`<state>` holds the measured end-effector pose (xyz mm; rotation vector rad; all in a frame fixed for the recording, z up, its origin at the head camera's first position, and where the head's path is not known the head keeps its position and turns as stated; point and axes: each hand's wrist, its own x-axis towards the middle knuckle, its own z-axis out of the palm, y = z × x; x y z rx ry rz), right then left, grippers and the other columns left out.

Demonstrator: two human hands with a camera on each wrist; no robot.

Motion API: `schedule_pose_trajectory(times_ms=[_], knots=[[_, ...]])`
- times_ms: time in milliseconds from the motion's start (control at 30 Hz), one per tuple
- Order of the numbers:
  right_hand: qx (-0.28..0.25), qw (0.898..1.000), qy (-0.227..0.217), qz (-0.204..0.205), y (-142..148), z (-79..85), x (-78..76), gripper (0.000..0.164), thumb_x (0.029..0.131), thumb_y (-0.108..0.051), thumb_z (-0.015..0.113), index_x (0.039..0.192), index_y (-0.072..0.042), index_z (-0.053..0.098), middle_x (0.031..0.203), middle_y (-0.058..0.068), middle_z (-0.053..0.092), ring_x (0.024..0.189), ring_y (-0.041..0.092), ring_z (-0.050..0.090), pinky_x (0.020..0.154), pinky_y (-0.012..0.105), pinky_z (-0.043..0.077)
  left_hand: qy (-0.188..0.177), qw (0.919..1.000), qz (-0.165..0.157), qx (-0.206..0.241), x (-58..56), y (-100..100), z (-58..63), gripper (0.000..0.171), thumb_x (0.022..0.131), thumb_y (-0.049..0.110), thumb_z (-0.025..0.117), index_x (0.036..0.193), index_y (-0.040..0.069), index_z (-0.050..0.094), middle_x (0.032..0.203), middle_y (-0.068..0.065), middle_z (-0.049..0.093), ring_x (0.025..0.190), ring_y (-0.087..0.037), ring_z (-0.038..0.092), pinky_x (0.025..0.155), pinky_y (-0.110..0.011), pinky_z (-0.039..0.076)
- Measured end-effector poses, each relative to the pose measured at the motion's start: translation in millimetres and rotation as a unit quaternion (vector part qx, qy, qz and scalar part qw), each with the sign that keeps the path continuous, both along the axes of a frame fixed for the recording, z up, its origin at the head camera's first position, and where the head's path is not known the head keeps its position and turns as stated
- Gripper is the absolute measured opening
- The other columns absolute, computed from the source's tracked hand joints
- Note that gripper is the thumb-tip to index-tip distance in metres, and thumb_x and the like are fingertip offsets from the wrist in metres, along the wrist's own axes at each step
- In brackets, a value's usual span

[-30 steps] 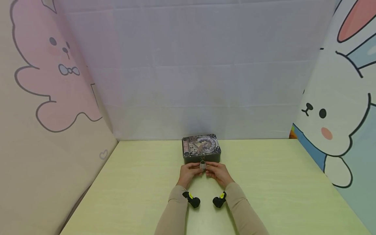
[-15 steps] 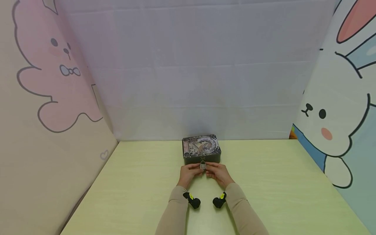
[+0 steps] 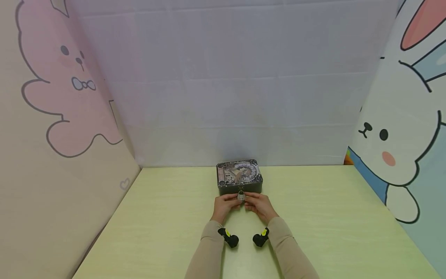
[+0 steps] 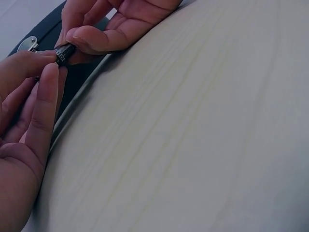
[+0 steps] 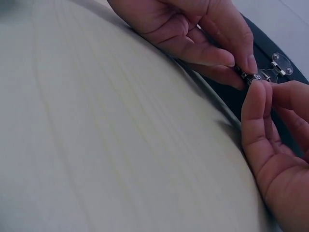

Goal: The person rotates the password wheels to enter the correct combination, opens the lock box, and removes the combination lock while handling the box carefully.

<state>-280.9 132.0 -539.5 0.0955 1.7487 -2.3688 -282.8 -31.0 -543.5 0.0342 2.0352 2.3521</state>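
Note:
A small silver combination padlock [image 3: 241, 196] hangs at the front of a dark tin box [image 3: 239, 173] with an illustrated lid. From the left, my left hand [image 3: 223, 205] pinches the padlock between thumb and fingers. My right hand [image 3: 259, 205] pinches its other side. Up close in the left wrist view, the lock's dark number dials [image 4: 64, 53] show between the fingertips of both hands. The metal clasp [image 5: 281, 65] on the box front appears just beyond the fingers in the right wrist view. Much of the lock body is covered by fingers.
The box stands on a pale yellow-green table [image 3: 167, 221], close to the white back wall [image 3: 223, 97]. Cartoon-printed panels [image 3: 393, 147] flank the table. Black wrist cameras [image 3: 231, 240] are strapped to both sleeves.
Both hands stay at the padlock with almost no visible movement. The box stays in place; only the head view shifts very slightly.

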Motion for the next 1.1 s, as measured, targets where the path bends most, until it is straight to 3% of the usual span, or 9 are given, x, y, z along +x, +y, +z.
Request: schedule_pose_trajectory(times_ms=[167,567,933,1100], knots=[[-0.003,1.0,0.0,0.001,0,0.9,0.7,0.04,0.097,0.004,0.059,0.134,0.017,0.051,0.085,0.005,0.068,0.07,0.01,0.064,0.063,0.02,0.058,0.0,1.0,0.002,0.005,1.8,1,2.5,0.032,0.081,-0.013,0.073,0.112,-0.018,0.066,0.099,-0.028,0.071,0.07,-0.013,0.07,0.066,-0.032,0.063],[-0.005,1.0,0.0,-0.001,0,1.7,2.2,0.04,0.097,0.003,0.06,0.133,0.018,0.051,0.085,0.007,0.067,0.069,0.011,0.064,0.063,0.021,0.058,-0.008,0.9998,-0.005,0.015,-0.8,0,-3.0,0.037,0.079,-0.015,0.074,0.115,-0.017,0.065,0.103,-0.027,0.07,0.082,-0.022,0.071,0.073,-0.035,0.063],[-0.005,1.0,-0.005,-0.008,-2,0.5,2.2,0.036,0.097,0.005,0.058,0.131,0.016,0.054,0.087,0.008,0.067,0.068,0.011,0.064,0.062,0.022,0.058,-0.001,0.9999,-0.013,0.009,14.8,-2,21.5,0.032,0.08,-0.015,0.073,0.11,-0.02,0.065,0.097,-0.025,0.071,0.07,-0.015,0.069,0.068,-0.031,0.063],[-0.007,1.0,-0.003,-0.008,-2,0.7,2.2,0.037,0.097,0.005,0.058,0.131,0.016,0.054,0.088,0.008,0.067,0.068,0.011,0.064,0.062,0.022,0.058,-0.001,0.9999,-0.014,0.001,7.9,-3,12.0,0.034,0.08,-0.013,0.074,0.112,-0.019,0.065,0.1,-0.025,0.071,0.068,-0.014,0.068,0.066,-0.031,0.063]])
